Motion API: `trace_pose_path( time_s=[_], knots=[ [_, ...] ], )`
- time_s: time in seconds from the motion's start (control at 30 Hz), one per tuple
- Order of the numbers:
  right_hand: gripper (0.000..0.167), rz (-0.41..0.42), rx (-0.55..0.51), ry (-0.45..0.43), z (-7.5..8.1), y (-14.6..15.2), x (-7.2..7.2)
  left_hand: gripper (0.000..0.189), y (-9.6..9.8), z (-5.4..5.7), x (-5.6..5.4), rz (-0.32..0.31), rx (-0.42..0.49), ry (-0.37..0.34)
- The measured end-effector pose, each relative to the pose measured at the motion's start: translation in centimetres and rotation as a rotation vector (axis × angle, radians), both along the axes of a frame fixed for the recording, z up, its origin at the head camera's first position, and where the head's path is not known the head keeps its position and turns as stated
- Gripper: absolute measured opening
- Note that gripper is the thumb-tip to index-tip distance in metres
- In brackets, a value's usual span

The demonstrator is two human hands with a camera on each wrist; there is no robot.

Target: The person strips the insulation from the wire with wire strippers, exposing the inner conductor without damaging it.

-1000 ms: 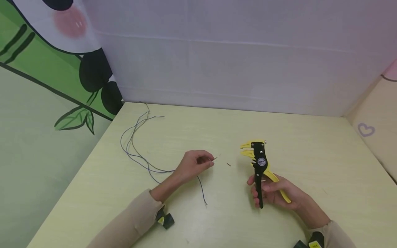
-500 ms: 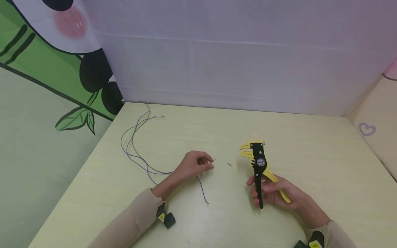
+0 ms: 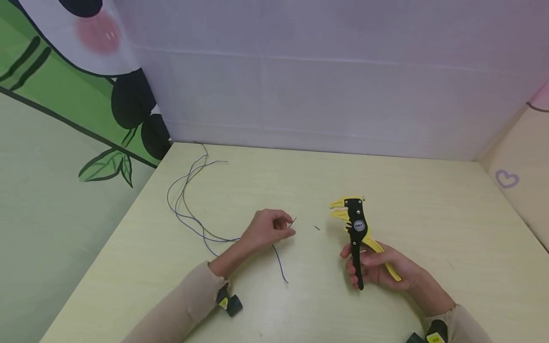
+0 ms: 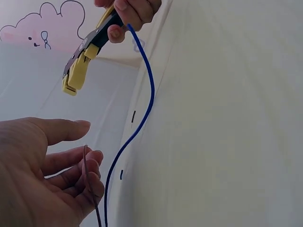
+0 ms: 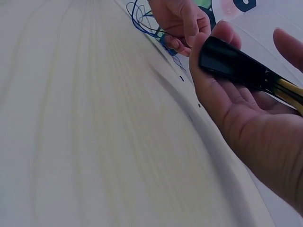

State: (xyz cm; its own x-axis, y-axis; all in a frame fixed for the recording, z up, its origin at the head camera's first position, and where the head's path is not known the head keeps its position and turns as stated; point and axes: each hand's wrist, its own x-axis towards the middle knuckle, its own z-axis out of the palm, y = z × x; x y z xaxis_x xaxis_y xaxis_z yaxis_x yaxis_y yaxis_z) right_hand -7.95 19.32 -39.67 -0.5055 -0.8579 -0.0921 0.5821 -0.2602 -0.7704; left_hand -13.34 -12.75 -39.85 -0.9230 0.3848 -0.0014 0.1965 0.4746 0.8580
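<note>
Near the middle of the table in the head view, my left hand holds a thin brown wire against its curled fingers. The wire's short end pokes out past the fingertips. In the left wrist view the thumb stands apart from the other fingers, and a blue wire curves past that hand. To the right, my right hand grips the yellow and black wire stripper by its handles. The stripper's yellow jaws stand apart and point left, with nothing between them.
Long loops of blue and brown wire trail across the table's left side towards the back edge. A dark snipped bit lies between the hands, and a small blue piece shows in the left wrist view. A pale curtain hangs behind.
The brown wire's end has turned more upright at my left fingertips and sticks out less to the right. My right hand and the stripper have shifted very slightly left.
</note>
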Motion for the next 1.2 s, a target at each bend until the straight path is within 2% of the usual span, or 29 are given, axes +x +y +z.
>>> trace_pose_path(
  time_s=[0.17, 0.33, 0.5, 0.6, 0.7, 0.9, 1.0, 1.1, 1.2],
  knots=[
    [0.043, 0.006, 0.001, -0.004, 0.0, 0.0, 0.0, 0.021, 0.0, 0.7, 0.6, 0.017, -0.052, 0.083],
    [0.043, 0.008, 0.004, 0.000, 0.0, 0.0, 0.0, 0.019, 0.2, 1.4, 1.1, 0.020, -0.146, 0.178],
    [0.043, 0.012, 0.007, -0.001, -0.2, 0.0, 0.1, 0.020, 0.2, 2.0, 1.5, 0.001, -0.188, 0.218],
    [0.043, 0.011, 0.009, -0.001, -0.2, -0.1, 0.1, 0.020, 0.0, 2.5, 1.6, -0.029, -0.163, 0.233],
    [0.043, 0.009, 0.012, 0.000, -0.2, -0.1, 0.1, 0.021, -0.6, 3.2, 1.7, -0.058, -0.093, 0.238],
    [0.042, 0.018, 0.011, 0.017, 0.2, 0.0, 0.1, 0.021, -2.3, 5.7, 1.6, -0.081, 0.084, 0.163],
    [0.041, 0.018, 0.015, 0.019, 0.3, 0.1, 0.1, 0.021, -3.1, 6.5, 1.6, -0.097, 0.142, 0.145],
    [0.041, 0.011, 0.024, 0.011, 0.3, 0.1, 0.1, 0.023, -3.8, 6.9, 1.5, -0.157, 0.155, 0.133],
    [0.041, 0.006, 0.035, 0.007, 0.3, 0.2, 0.0, 0.027, -4.3, 6.4, 1.3, -0.263, 0.136, 0.111]
  ],
)
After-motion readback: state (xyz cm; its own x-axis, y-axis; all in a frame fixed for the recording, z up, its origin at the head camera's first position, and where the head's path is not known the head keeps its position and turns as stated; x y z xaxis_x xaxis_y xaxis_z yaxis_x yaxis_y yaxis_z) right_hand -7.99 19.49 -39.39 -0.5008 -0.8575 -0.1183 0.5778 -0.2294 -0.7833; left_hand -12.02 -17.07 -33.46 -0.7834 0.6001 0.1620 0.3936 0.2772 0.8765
